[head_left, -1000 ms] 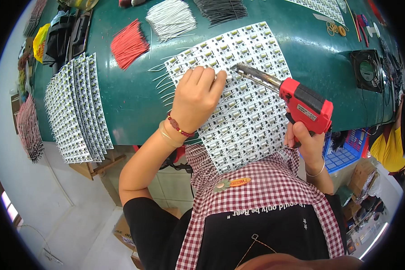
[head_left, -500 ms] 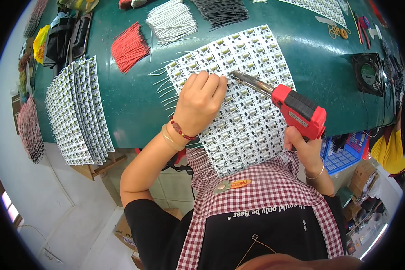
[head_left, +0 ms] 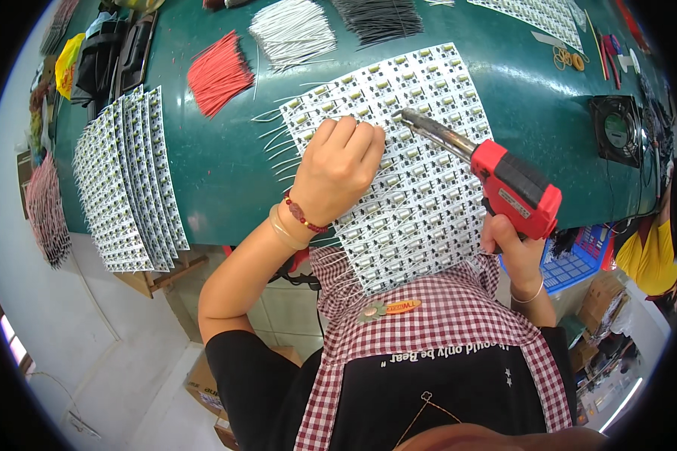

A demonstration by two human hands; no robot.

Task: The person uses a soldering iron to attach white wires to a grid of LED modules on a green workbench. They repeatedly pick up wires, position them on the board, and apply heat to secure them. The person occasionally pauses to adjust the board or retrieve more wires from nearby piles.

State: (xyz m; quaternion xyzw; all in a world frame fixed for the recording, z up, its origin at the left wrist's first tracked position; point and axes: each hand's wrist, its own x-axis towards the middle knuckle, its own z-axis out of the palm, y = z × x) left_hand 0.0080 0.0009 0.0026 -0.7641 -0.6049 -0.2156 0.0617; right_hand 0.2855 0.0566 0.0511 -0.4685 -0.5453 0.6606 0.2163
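Observation:
A large white panel of small circuit boards (head_left: 406,180) lies tilted across the table edge and my lap, thin white wires (head_left: 282,161) sticking out along its left side. Over its upper left part, my left hand (head_left: 338,165) is closed, fingers curled down; its fingertips and anything they pinch are hidden. My right hand (head_left: 513,244) grips a red and black soldering gun (head_left: 515,188) by its handle. The metal tip points up and left, over the panel's upper middle, a little right of my left fingers. I cannot tell whether the tip touches a board.
On the green table (head_left: 210,165) lie bundles of red wires (head_left: 220,74), white wires (head_left: 292,34) and black wires (head_left: 377,19). Overlapping panels (head_left: 132,184) stand at the left. A small black fan (head_left: 615,128) and a tape roll (head_left: 578,62) are at the right, above a blue basket (head_left: 575,263).
The soldering gun and my right hand have moved right, drawing the tip away from my left fingers. My left hand has shifted slightly, still closed over the panel.

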